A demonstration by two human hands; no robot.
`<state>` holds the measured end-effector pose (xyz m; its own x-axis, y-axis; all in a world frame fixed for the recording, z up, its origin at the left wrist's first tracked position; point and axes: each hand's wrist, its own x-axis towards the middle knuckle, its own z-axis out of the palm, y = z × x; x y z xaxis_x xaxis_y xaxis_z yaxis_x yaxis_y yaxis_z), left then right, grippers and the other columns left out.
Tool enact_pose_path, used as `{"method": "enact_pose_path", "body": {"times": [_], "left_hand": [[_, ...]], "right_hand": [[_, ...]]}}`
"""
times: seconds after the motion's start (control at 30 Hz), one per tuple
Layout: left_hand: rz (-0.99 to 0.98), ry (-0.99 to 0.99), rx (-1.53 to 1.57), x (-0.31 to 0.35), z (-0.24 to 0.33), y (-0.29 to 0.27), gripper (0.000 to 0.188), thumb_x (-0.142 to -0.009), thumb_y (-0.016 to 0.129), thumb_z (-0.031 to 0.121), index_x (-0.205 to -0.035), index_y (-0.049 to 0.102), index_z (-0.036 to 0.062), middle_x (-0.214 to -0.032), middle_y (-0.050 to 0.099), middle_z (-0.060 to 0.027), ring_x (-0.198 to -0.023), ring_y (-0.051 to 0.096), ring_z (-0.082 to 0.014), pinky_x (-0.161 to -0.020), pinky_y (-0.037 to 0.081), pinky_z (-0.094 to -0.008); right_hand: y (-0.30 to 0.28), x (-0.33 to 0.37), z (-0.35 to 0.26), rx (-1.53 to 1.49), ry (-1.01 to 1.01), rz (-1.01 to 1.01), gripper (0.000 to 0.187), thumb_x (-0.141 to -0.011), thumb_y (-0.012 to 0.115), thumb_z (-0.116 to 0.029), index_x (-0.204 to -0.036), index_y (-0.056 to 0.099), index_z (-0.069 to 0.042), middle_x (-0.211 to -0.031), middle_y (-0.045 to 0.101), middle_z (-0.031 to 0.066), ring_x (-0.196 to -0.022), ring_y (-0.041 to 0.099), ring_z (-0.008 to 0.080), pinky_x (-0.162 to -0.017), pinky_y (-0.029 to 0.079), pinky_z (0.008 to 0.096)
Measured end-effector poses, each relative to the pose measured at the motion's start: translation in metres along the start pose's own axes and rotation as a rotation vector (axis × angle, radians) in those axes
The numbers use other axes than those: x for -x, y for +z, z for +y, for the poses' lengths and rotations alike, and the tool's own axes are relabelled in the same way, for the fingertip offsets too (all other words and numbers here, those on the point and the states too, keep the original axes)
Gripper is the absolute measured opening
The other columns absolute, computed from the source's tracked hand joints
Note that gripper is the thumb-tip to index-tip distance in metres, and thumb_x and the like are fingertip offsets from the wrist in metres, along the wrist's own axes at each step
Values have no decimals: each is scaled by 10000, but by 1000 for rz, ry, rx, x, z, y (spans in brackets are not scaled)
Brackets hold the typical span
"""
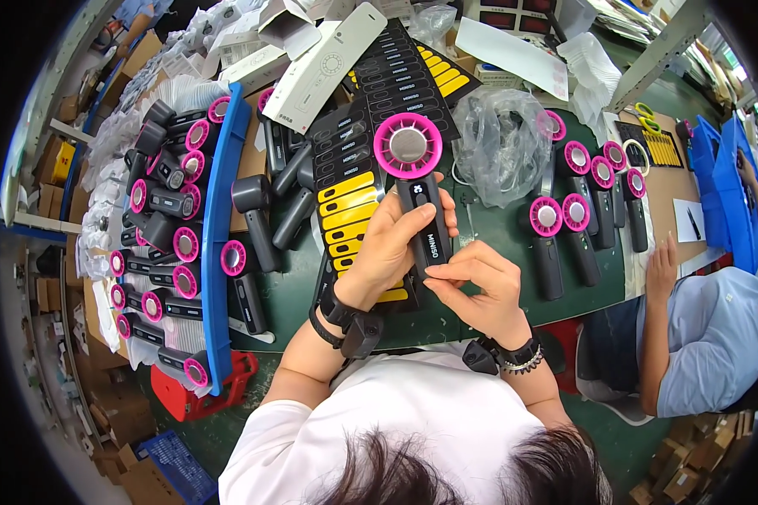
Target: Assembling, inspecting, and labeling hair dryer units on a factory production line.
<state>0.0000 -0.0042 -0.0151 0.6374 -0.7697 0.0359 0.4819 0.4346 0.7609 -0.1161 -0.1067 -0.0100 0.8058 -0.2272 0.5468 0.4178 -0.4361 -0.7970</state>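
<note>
My left hand is wrapped round the dark grey handle of a handheld fan, thumb along its front. The fan is held head up, with a magenta ring and a round silver centre. At the handle's lower end my right hand is closed in a pinch; whatever lies between thumb and forefinger is too small to make out. Under the fan and beside my left hand lie sheets of black labels, with yellow backing bared where labels are gone. Several similar fans stand in a group to the right.
A blue tray at left holds many fans. More fans lie beside it. A white box and a clear plastic bag lie beyond my hands. At right sits a person near yellow-handled scissors and another blue tray.
</note>
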Motion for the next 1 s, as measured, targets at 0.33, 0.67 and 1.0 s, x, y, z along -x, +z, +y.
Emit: {"method": "enact_pose_path", "body": {"times": [0.33, 0.67, 1.0], "left_hand": [[-6, 9, 128, -6, -4, -3, 365, -904, 537, 96, -1239, 414, 22, -1012, 564, -71, -884, 572, -146, -800, 503, -306], [0, -4, 105, 2, -15, -10, 390, -897, 535, 96, -1256, 407, 15, -1006, 560, -77, -879, 567, -169, -806, 490, -313], [1, -24, 80, 0, -6, 4, 357, -910, 514, 122, -1238, 425, 15, -983, 568, -78, -862, 567, -166, -799, 488, -312]], "right_hand": [[-4, -7, 1, 29, -3, -28, 235, -650, 757, 57, -860, 684, -20, -725, 578, 67, -586, 559, 113, -512, 448, 213], [2, 5, 5, 67, -2, -8, 226, -648, 745, 84, -842, 673, -7, -729, 591, 72, -601, 555, 127, -528, 442, 216], [-1, -1, -7, 53, 21, 22, 216, -639, 732, 101, -818, 669, -1, -708, 579, 68, -600, 533, 128, -538, 419, 222]]}}
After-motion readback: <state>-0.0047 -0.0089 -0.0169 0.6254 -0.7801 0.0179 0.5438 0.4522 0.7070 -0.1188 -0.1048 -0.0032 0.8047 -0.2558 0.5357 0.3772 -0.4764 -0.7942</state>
